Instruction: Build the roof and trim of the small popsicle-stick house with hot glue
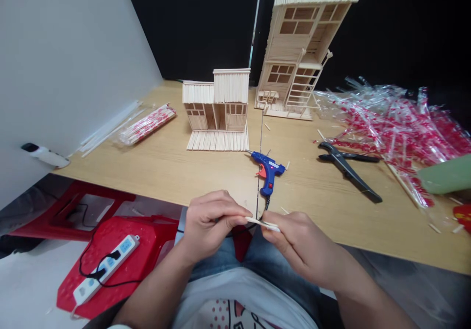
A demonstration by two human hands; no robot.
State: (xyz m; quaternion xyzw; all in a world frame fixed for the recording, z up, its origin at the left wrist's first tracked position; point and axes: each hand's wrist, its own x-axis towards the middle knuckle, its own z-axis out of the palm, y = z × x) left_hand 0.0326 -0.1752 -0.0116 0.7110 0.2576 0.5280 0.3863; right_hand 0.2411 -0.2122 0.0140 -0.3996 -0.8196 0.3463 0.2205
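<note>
A small, pale, flat wooden piece (262, 223) is held between my two hands above the table's front edge. My left hand (215, 221) pinches its left end between thumb and fingers. Its right end is gripped by my right hand (300, 243), whose thumb and curled index finger close on it. Just beyond my hands a blue hot glue gun (270, 171) with an orange trigger lies on the table, nozzle pointing left and away. Behind it stands a small model house (217, 111) made of wooden sticks.
A taller two-storey stick house (290, 49) stands at the back. Black cutters (346, 169) and a heap of red-and-clear wrappers (401, 118) lie right. Packaged sticks (149, 123) and white glue sticks (106, 128) lie left. A power strip (106, 269) rests on a red stool (147, 240).
</note>
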